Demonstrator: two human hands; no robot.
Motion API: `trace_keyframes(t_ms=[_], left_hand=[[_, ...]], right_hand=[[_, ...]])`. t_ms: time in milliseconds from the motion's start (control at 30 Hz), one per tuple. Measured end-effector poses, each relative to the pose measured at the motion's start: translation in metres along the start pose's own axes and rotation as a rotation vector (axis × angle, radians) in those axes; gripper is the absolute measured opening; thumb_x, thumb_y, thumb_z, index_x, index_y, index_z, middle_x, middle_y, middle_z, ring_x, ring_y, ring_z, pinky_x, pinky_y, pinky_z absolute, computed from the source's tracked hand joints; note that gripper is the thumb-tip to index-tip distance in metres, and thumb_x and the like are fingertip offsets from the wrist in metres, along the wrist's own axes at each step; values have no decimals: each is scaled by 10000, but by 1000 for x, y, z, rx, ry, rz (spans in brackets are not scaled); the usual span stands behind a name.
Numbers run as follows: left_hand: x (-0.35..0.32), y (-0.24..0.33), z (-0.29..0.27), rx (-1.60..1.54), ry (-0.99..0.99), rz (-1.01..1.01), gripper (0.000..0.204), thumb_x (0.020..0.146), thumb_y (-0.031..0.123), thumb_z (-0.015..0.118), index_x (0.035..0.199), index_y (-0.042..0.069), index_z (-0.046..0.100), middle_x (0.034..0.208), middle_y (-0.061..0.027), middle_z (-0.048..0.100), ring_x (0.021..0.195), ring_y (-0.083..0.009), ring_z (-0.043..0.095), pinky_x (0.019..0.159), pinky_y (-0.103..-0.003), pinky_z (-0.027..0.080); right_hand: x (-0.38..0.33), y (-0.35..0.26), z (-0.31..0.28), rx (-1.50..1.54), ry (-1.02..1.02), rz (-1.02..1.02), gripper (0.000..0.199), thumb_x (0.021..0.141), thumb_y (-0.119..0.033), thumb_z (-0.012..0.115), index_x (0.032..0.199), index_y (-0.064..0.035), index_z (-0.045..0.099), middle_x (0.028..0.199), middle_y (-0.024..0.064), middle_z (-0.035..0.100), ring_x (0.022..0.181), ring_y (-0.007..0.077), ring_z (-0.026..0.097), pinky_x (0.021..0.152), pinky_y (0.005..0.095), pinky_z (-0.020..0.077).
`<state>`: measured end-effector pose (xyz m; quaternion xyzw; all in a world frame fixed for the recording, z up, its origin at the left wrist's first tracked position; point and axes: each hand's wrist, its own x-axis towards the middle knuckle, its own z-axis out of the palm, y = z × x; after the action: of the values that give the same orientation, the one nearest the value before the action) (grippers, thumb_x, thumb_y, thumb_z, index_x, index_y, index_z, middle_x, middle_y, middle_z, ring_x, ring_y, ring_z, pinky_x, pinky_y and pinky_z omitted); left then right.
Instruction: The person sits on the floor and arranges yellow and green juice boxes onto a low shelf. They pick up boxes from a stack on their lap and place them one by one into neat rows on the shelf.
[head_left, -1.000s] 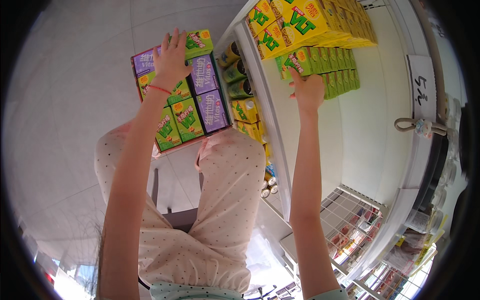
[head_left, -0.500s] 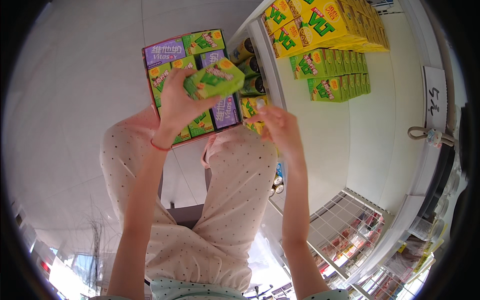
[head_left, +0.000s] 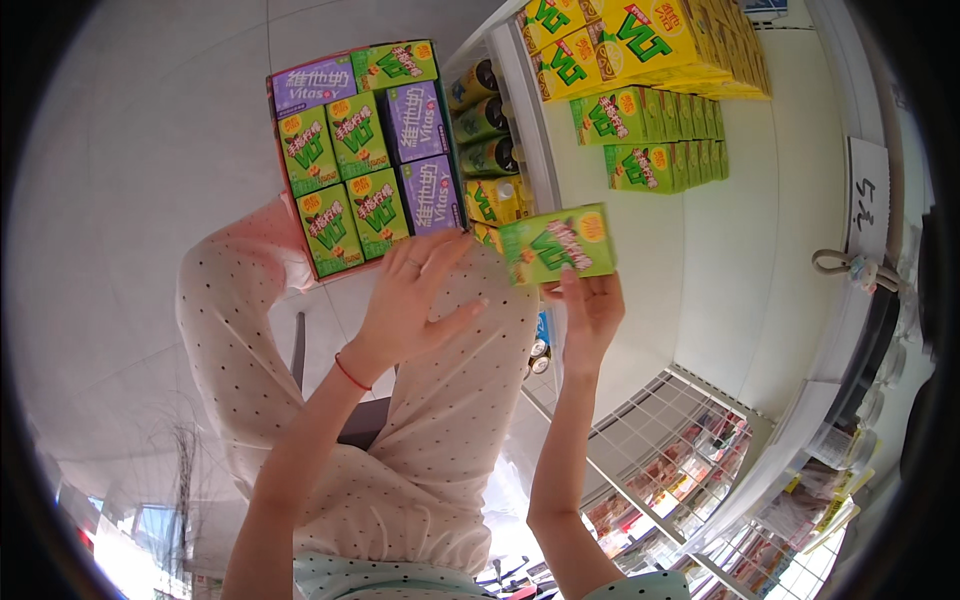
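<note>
My right hand [head_left: 590, 305] grips a green drink carton pack [head_left: 560, 243] by its lower edge, thumb on the front face, over the front of the white shelf. Fingers spread and holding nothing, my left hand [head_left: 415, 300] is above my knee by the near right corner of a cardboard box [head_left: 272, 140]. Inside the box sit several green packs [head_left: 376, 212] and a few purple packs [head_left: 420, 120], packed side by side.
On the white shelf [head_left: 660, 260], rows of green packs [head_left: 640, 166] stand beside stacked yellow packs [head_left: 640, 60]. Bottles [head_left: 485, 120] fill a lower shelf behind the box. A wire rack [head_left: 670, 430] is at the lower right, and a price tag [head_left: 868, 195] hangs on the shelf edge.
The green pack has passed from my left hand to my right and moved right toward the shelf. My left hand has let go and come down off the box.
</note>
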<state>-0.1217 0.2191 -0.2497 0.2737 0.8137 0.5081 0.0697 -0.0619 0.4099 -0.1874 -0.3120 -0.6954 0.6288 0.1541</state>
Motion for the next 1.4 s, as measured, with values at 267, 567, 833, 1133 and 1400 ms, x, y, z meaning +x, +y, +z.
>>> trace_keyframes(t_ms=[267,567,833,1133,1400], left_hand=[[-12,-74,-7,533,112,-337,783,765,271,741,1426,69,373,1505,-208,262,1331,-406,325,1060,-497,308],[-10,-80,-13,540,174,-295,733,796,209,709,1417,28,363,1511,-224,246,1362,-427,277,1072,-536,286],[16,-117,-41,802,239,-446,845,814,362,686,1451,-8,273,1526,-218,226,1382,-386,277,1062,-598,270],[33,-137,-34,906,232,-549,876,839,475,622,1463,-16,252,1520,-248,223,1387,-360,284,1047,-635,267],[16,-130,-37,670,215,-614,875,841,473,625,1498,58,223,1516,-276,198,1336,-427,328,1017,-640,298]], right_hand=[[76,27,-39,-254,168,-298,377,888,-30,645,1197,78,459,1085,140,591,929,163,618,756,299,571],[122,13,-23,-704,238,-98,299,818,-217,747,937,47,670,797,103,724,677,178,717,629,261,531],[135,13,-26,-883,273,116,440,794,-440,737,845,-4,719,629,55,689,547,139,671,544,260,519],[141,16,-10,-1039,352,155,608,731,-733,601,766,-141,735,507,-33,636,543,88,634,592,301,505],[117,3,-11,-1042,-13,251,498,782,-512,695,676,-26,664,504,56,611,534,173,638,567,340,500]])
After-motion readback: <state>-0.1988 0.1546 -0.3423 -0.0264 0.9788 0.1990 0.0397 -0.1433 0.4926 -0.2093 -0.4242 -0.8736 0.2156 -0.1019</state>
